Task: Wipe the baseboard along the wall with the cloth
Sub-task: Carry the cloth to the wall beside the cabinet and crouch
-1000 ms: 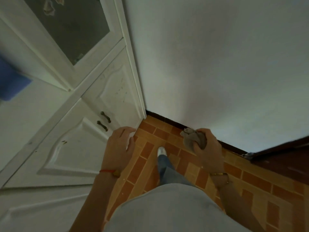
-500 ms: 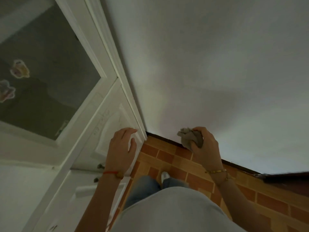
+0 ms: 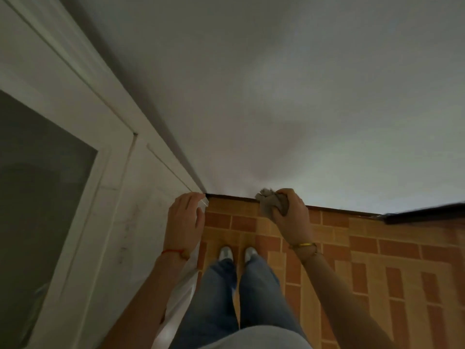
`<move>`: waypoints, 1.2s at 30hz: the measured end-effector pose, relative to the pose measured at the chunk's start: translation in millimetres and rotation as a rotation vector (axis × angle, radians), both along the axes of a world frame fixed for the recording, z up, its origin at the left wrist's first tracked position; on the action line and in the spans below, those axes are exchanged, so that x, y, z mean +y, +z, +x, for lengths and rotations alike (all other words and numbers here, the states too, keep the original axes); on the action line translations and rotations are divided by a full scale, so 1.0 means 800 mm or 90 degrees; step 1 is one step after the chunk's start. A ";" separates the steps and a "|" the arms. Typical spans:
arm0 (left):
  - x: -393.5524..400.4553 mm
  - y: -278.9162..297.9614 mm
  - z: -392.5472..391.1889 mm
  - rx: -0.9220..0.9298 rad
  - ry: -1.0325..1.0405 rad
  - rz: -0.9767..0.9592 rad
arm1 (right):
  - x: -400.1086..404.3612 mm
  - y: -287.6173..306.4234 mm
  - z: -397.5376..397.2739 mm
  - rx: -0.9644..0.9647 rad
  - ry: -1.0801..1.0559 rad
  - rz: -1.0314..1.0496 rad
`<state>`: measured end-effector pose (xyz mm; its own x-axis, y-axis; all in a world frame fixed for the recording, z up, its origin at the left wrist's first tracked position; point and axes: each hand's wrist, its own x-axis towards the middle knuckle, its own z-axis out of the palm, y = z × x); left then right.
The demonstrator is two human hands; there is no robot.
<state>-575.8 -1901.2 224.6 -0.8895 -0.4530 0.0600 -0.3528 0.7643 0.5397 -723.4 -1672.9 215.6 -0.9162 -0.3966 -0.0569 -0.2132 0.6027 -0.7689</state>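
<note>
A dark brown baseboard (image 3: 234, 197) runs along the foot of the white wall (image 3: 289, 96), from the cabinet corner toward the right. My right hand (image 3: 292, 217) grips a crumpled grey cloth (image 3: 268, 202) held in front of the baseboard, near the wall. My left hand (image 3: 185, 217) rests flat with fingers together against the edge of the white cabinet (image 3: 125, 222), holding nothing. Both hands are far above the floor, where my feet show.
The white cabinet with a dark glass panel (image 3: 37, 185) fills the left side. Orange brick-pattern floor tiles (image 3: 377, 260) spread below, with my jeans and white shoes (image 3: 225, 253) standing in the middle. A darker ledge (image 3: 427, 212) juts out at the right.
The view has swung upward and I have straightened to standing, both feet together. My right hand keeps the cloth near the wall. My left hand stays on the cabinet edge.
</note>
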 end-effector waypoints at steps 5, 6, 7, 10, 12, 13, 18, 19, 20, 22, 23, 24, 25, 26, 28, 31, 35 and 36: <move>-0.012 -0.092 -0.015 -0.025 -0.007 0.003 | -0.016 -0.096 -0.002 -0.050 -0.011 0.035; -0.012 -0.114 -0.017 -0.034 -0.005 0.009 | -0.018 -0.120 -0.005 -0.058 -0.006 0.042; -0.013 -0.140 -0.020 -0.046 0.000 0.019 | -0.021 -0.145 -0.008 -0.065 -0.003 0.050; -0.016 -0.227 -0.024 -0.076 0.011 0.042 | -0.028 -0.230 -0.015 -0.093 0.004 0.076; -0.021 -0.290 -0.030 -0.084 0.008 0.052 | -0.034 -0.291 -0.022 -0.102 0.021 0.099; -0.024 -0.323 -0.033 -0.087 0.010 0.056 | -0.037 -0.324 -0.025 -0.105 0.034 0.109; -0.043 -0.496 -0.045 -0.105 0.001 0.051 | -0.064 -0.489 -0.042 -0.100 0.107 0.152; -0.047 -0.531 -0.046 -0.113 -0.004 0.051 | -0.071 -0.521 -0.044 -0.098 0.119 0.153; -0.051 -0.567 -0.046 -0.118 -0.013 0.047 | -0.080 -0.553 -0.047 -0.095 0.132 0.154; -0.057 -0.638 -0.047 -0.119 -0.028 0.038 | -0.097 -0.616 -0.052 -0.080 0.160 0.163; -0.060 -0.673 -0.047 -0.121 -0.035 0.034 | -0.105 -0.648 -0.054 -0.071 0.174 0.169; -0.062 -0.707 -0.045 -0.122 -0.042 0.026 | -0.114 -0.677 -0.055 -0.061 0.189 0.172; -0.063 -0.740 -0.044 -0.125 -0.047 0.019 | -0.121 -0.707 -0.057 -0.048 0.204 0.172; -0.065 -0.774 -0.042 -0.130 -0.049 0.018 | -0.129 -0.738 -0.059 -0.036 0.220 0.172; -0.068 -0.836 -0.040 -0.140 -0.066 0.015 | -0.141 -0.796 -0.062 -0.018 0.239 0.166; -0.070 -0.912 -0.033 -0.146 -0.114 -0.009 | -0.158 -0.869 -0.067 0.021 0.245 0.134; -0.065 -0.971 -0.025 -0.124 -0.068 -0.009 | -0.172 -0.931 -0.065 0.075 0.251 0.114; -0.064 -0.981 -0.023 -0.120 -0.053 -0.010 | -0.175 -0.942 -0.064 0.086 0.252 0.123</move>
<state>-593.9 -1952.2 -560.5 -0.9202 -0.3773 -0.1042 -0.3811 0.8029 0.4583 -774.9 -1812.9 -537.7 -0.7003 -0.7118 -0.0542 -0.5469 0.5838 -0.6001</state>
